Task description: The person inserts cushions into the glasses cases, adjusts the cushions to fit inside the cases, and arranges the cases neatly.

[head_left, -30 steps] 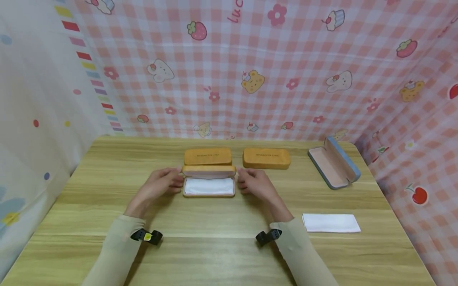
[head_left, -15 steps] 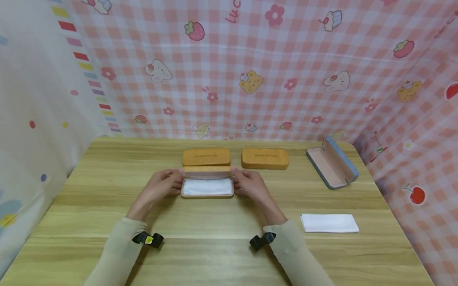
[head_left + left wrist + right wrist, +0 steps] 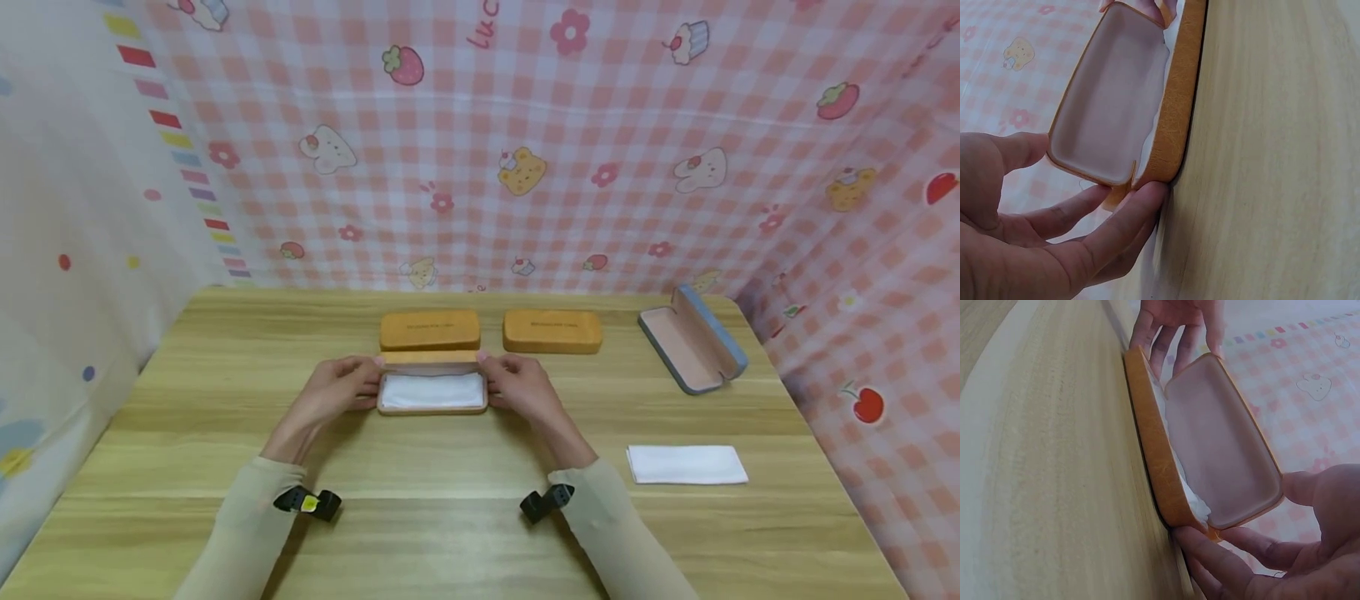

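An orange glasses case (image 3: 432, 409) stands with its lid raised in the middle of the table in the head view. A folded white cloth (image 3: 432, 391) lies in its base. My left hand (image 3: 337, 387) grips the left end, the thumb at the lid's rim and the fingers low by the hinge and base, as the left wrist view shows. At the other end my right hand (image 3: 525, 387) holds it the same way. In the right wrist view the lid's pale pink lining (image 3: 1219, 437) faces the camera, and white cloth (image 3: 1194, 503) shows along the base.
Directly behind is a closed orange glasses case (image 3: 430, 331), with another closed orange case (image 3: 552, 332) to its right. An open blue glasses case (image 3: 690, 346) sits at the back right. A folded white cloth (image 3: 687, 464) lies at the right front on the wooden table (image 3: 435, 533).
My right hand has moved left onto the end of the case, its thumb now at the lid. My left fingers have closed in at the other end, and the lid's tilt has changed slightly.
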Tool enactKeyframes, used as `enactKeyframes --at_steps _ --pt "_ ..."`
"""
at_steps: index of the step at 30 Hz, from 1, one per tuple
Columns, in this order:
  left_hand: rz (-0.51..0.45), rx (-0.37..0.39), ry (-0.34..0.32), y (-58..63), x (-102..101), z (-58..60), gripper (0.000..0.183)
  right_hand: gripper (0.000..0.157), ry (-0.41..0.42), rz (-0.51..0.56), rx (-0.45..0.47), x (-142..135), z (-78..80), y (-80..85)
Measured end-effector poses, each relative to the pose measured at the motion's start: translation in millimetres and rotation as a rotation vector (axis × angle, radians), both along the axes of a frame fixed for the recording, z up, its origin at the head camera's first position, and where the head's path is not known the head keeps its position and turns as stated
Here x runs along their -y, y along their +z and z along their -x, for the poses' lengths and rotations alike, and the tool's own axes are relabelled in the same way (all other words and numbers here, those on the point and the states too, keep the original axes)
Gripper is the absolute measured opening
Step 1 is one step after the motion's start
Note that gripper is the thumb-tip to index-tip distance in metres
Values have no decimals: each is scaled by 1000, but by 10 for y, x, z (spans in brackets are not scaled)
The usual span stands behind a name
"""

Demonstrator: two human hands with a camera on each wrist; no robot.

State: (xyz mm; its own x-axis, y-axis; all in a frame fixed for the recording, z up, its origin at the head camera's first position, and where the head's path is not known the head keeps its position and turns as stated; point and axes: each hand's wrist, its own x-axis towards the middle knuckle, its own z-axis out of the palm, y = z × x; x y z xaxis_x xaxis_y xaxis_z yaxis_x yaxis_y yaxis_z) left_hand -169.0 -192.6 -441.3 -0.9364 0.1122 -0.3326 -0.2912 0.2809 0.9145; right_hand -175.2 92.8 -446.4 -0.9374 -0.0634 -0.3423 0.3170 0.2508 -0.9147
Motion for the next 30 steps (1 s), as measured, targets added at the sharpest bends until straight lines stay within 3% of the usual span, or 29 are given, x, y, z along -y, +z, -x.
enactKeyframes --at_steps 12,21,30 --pt "-31 7 -43 4 46 -42 58 46 56 -19 -5 -13 -14 -4" --pt "4 -67 -46 -3 -11 -127 50 36 89 -5 -51 -42 -43 -9" --pt "37 -84 -35 -15 -41 -159 47 35 140 -115 -121 -89 -61 -33"
